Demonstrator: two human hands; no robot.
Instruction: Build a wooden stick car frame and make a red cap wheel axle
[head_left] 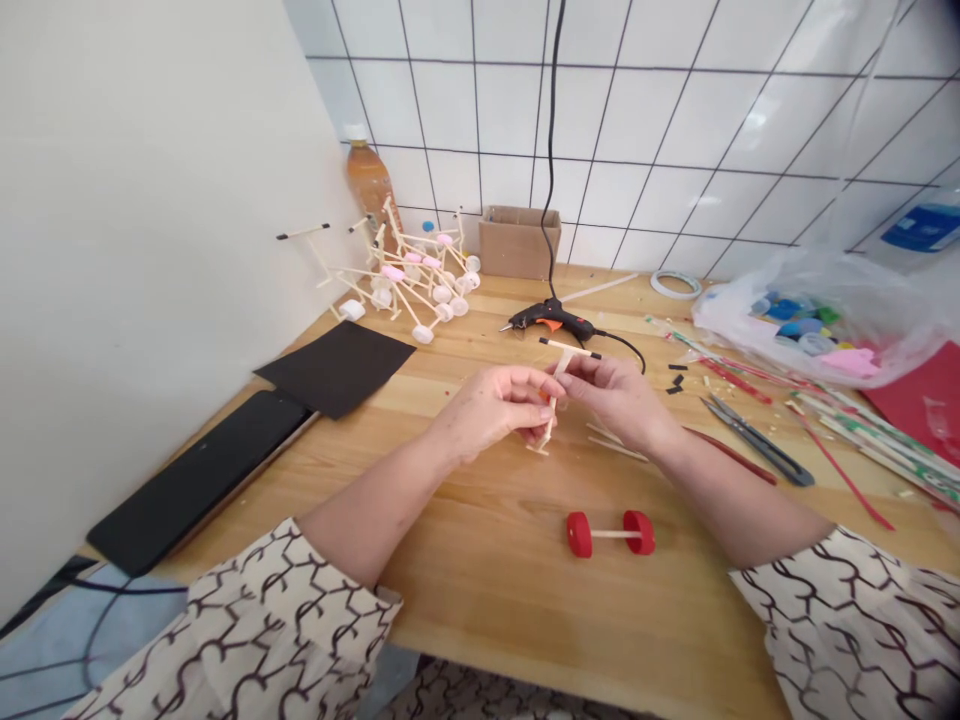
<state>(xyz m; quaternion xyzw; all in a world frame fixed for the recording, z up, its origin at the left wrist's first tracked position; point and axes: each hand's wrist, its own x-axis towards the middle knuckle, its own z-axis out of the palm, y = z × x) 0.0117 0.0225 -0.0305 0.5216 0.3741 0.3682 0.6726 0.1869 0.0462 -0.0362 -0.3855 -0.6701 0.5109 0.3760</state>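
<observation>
Both hands meet over the middle of the wooden table around a small stick frame. Its upper crossbar has black tips, and a short crosspiece shows at its lower end. My left hand pinches the lower part of the frame. Against the upper part, just below the crossbar, the fingers of my right hand are closed. A bit of orange shows between the hands, partly hidden by fingers. Nearer the front lies a pair of red caps joined by a pale stick. Loose pale sticks lie beneath my right hand.
Behind the hands rests a black glue gun with its cord. Stick models, a bottle, black sheet and phone are left. Snips, tape and a bag of caps are right; a cardboard box stands behind.
</observation>
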